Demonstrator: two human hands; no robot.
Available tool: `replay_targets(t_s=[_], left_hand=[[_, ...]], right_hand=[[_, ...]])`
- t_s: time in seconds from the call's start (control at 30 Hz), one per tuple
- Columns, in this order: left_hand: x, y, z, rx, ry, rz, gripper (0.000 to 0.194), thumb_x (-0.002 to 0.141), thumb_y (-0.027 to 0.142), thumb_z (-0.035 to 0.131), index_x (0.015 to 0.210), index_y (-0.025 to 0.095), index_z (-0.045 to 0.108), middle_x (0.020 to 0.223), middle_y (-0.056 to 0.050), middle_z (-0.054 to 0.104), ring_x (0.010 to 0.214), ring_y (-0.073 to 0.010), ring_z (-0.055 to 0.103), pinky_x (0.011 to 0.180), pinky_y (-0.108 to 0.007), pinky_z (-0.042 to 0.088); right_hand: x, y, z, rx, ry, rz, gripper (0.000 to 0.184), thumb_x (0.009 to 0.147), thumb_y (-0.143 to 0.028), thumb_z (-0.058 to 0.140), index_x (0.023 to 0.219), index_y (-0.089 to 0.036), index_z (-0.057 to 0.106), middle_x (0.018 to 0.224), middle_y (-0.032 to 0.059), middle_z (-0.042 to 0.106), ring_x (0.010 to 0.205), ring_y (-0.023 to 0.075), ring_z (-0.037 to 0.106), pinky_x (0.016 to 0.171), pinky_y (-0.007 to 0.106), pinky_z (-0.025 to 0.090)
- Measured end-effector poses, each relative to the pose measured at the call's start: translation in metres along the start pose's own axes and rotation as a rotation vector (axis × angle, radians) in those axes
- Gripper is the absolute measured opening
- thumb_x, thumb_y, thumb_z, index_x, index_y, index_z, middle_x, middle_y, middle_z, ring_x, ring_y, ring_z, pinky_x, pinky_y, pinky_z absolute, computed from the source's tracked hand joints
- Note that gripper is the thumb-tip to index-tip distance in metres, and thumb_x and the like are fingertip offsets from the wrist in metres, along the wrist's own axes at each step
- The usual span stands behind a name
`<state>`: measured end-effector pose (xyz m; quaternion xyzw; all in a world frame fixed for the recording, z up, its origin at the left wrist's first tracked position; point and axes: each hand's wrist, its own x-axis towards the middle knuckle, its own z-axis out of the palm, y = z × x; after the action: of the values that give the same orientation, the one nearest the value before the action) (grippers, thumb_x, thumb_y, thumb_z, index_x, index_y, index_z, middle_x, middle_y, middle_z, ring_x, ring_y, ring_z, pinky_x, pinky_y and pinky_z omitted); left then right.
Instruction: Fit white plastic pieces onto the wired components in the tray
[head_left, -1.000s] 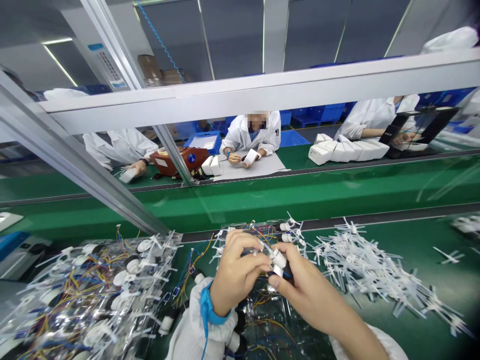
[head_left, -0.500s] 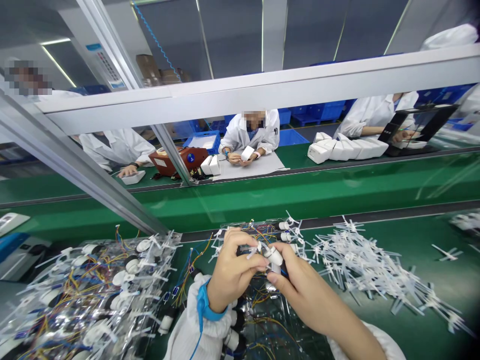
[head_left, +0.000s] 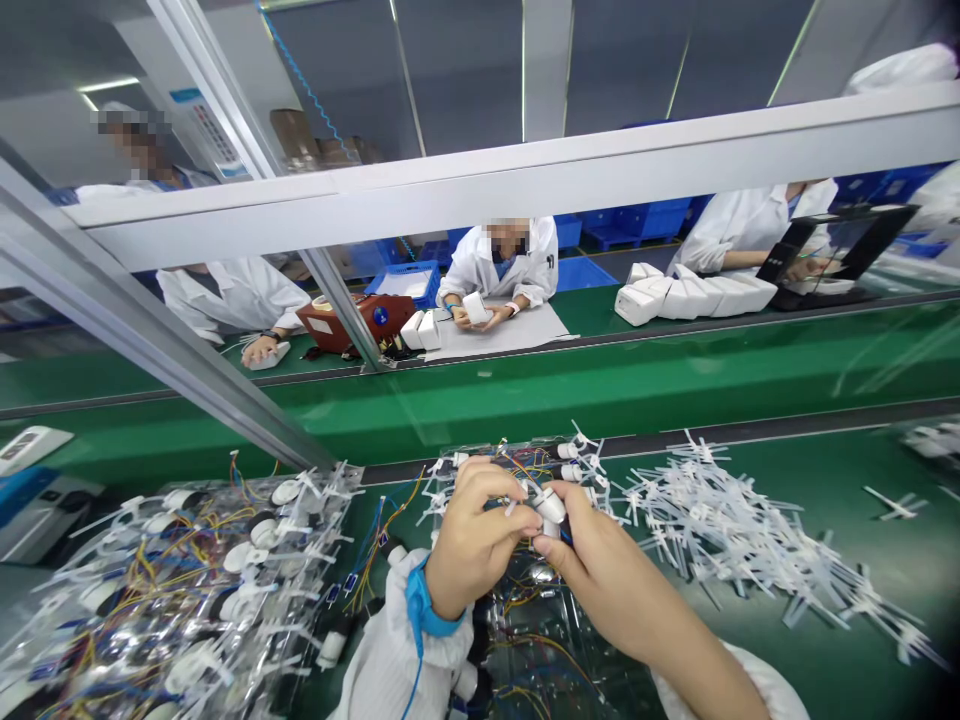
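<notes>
White plastic is what we have between our hands: a small white cylindrical part [head_left: 551,506] with a dark section beside the right palm, held just above the tabletop [head_left: 840,470]. Our right hand [head_left: 592,550] grips it between thumb and index finger, while our left hand [head_left: 480,530], a bright blue strap [head_left: 420,605] round its wrist, has its fingertips pinched on a narrow pale strip [head_left: 511,508] at the part's left side; we cannot tell exactly where the strip meets it. At six o'clock from the part, below our hands, lie clear plastic trays [head_left: 551,612] with yellow and blue wires. At nine o'clock we have a crowded spread of black-and-white round pieces [head_left: 244,555] with coloured wires and pale strips. At three o'clock is a loose heap of translucent white strips [head_left: 739,550], with a few crossed ones lying apart farther out. Across the silver metal frame [head_left: 480,195], at twelve o'clock, a person in a white coat [head_left: 466,262] holds a white box [head_left: 475,307]; a reddish-brown case [head_left: 349,325] sits at ten o'clock.
</notes>
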<state>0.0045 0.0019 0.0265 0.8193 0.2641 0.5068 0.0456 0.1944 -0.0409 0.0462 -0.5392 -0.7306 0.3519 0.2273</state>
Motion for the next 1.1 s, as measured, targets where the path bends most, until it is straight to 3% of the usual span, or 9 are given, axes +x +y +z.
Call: replay_targets(t_s=[0.17, 0.3, 0.4, 0.5, 0.6, 0.7, 0.8, 0.93, 1.1], left_hand=[[0.006, 0.008, -0.011, 0.024, -0.029, 0.003, 0.021, 0.099, 0.018, 0.057, 0.085, 0.024, 0.072, 0.103, -0.005, 0.061, 0.101, -0.0208, 0.057, 0.101, -0.046, 0.042], [0.007, 0.014, -0.022, 0.051, -0.111, -0.08, 0.017, 0.098, 0.023, 0.061, 0.091, 0.026, 0.075, 0.126, -0.008, 0.056, 0.116, -0.0249, 0.053, 0.097, -0.043, 0.044], [0.004, 0.019, -0.031, -0.076, -0.127, -0.113, 0.013, 0.097, 0.029, 0.064, 0.095, 0.028, 0.077, 0.141, -0.007, 0.048, 0.127, -0.0271, 0.049, 0.104, -0.045, 0.042], [-0.002, 0.028, -0.034, -0.278, -0.049, -0.182, 0.017, 0.096, 0.036, 0.065, 0.091, 0.024, 0.075, 0.138, -0.009, 0.049, 0.124, -0.0269, 0.053, 0.105, -0.044, 0.043], [-0.012, 0.04, -0.025, -0.353, 0.115, -0.407, 0.027, 0.098, 0.038, 0.062, 0.081, 0.018, 0.069, 0.107, -0.008, 0.06, 0.1, -0.0205, 0.059, 0.089, -0.034, 0.048], [-0.026, 0.051, -0.003, -0.399, 0.318, -0.702, 0.033, 0.103, 0.038, 0.054, 0.079, 0.017, 0.062, 0.084, -0.003, 0.056, 0.081, -0.0155, 0.054, 0.077, -0.028, 0.046], [-0.036, 0.065, 0.017, -0.65, 0.387, -0.924, 0.033, 0.103, 0.046, 0.049, 0.1, 0.018, 0.065, 0.097, -0.006, 0.062, 0.09, -0.0183, 0.058, 0.082, -0.031, 0.048], [-0.032, 0.088, 0.029, -1.047, 0.288, -1.128, 0.048, 0.094, 0.045, 0.065, 0.136, 0.025, 0.055, 0.135, -0.009, 0.059, 0.121, -0.025, 0.057, 0.099, -0.036, 0.048], [-0.019, 0.092, 0.033, -1.241, 0.394, -1.244, 0.033, 0.086, 0.037, 0.075, 0.114, 0.02, 0.067, 0.117, -0.007, 0.067, 0.115, -0.0248, 0.062, 0.101, -0.037, 0.048]], right_hand=[[-0.003, 0.0, 0.0, 0.085, -0.009, -0.057, 0.035, 0.104, -0.036, 0.042, 0.136, -0.021, 0.038, 0.12, 0.013, 0.065, 0.105, 0.0311, 0.064, 0.088, 0.043, 0.048], [-0.003, -0.002, -0.004, 0.162, -0.022, -0.075, 0.035, 0.104, -0.04, 0.045, 0.135, -0.024, 0.039, 0.124, 0.0101, 0.064, 0.109, 0.0283, 0.063, 0.09, 0.04, 0.048], [-0.002, 0.0, -0.008, 0.169, 0.012, -0.092, 0.037, 0.103, -0.039, 0.046, 0.136, -0.024, 0.039, 0.124, 0.0107, 0.065, 0.109, 0.0286, 0.063, 0.092, 0.042, 0.048], [-0.002, 0.001, -0.01, 0.143, 0.105, -0.11, 0.04, 0.102, -0.036, 0.046, 0.138, -0.022, 0.036, 0.129, 0.0138, 0.063, 0.114, 0.0305, 0.062, 0.097, 0.046, 0.046], [-0.004, 0.001, -0.013, 0.15, 0.142, -0.127, 0.043, 0.101, -0.035, 0.047, 0.14, -0.022, 0.033, 0.133, 0.0149, 0.06, 0.118, 0.0303, 0.06, 0.099, 0.046, 0.045], [-0.006, -0.001, -0.014, 0.154, 0.082, -0.117, 0.043, 0.1, -0.032, 0.049, 0.14, -0.022, 0.036, 0.127, 0.0133, 0.064, 0.112, 0.0294, 0.063, 0.098, 0.046, 0.047], [-0.007, -0.006, -0.01, 0.135, 0.052, -0.111, 0.046, 0.1, -0.027, 0.048, 0.142, -0.019, 0.034, 0.124, 0.0145, 0.065, 0.11, 0.03, 0.065, 0.096, 0.047, 0.049], [-0.011, -0.011, 0.004, 0.012, 0.064, -0.143, 0.053, 0.098, -0.017, 0.048, 0.148, -0.01, 0.032, 0.135, 0.0216, 0.057, 0.123, 0.0339, 0.059, 0.101, 0.051, 0.048], [-0.021, -0.016, 0.015, -0.072, -0.017, -0.292, 0.064, 0.094, -0.003, 0.039, 0.156, -0.003, 0.028, 0.143, 0.0244, 0.046, 0.136, 0.0312, 0.047, 0.113, 0.049, 0.042]])
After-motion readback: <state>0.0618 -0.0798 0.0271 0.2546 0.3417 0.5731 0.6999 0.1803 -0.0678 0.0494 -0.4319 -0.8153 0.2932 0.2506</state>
